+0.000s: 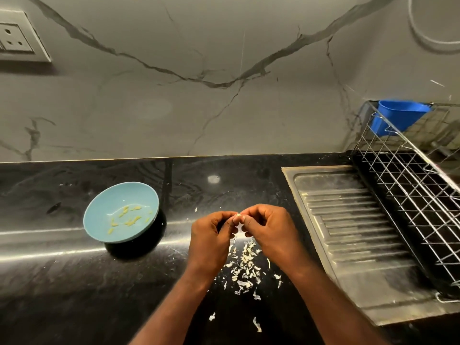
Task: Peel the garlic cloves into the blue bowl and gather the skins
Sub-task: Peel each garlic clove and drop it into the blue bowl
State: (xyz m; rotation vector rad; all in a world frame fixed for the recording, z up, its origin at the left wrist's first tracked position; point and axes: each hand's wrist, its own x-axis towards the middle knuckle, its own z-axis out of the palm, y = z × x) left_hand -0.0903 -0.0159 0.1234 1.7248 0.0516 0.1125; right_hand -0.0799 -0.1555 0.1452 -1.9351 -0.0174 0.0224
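Note:
A light blue bowl [99,220] stands on the black counter at the left, holding several peeled yellowish garlic cloves [129,217]. To its right, my left hand [211,235] and my right hand [268,230] meet above the counter, and both pinch one small garlic clove [239,215] between their fingertips. A scatter of white garlic skins [245,267] lies on the counter directly below and in front of my hands. Two stray skin pieces [257,324] lie nearer to me.
A steel sink drainboard [353,235] is set in the counter to the right. A wire dish rack [410,185] with a blue plastic cup [398,115] stands beyond it. A marble wall [224,108] backs the counter, with a socket [15,36] at the upper left.

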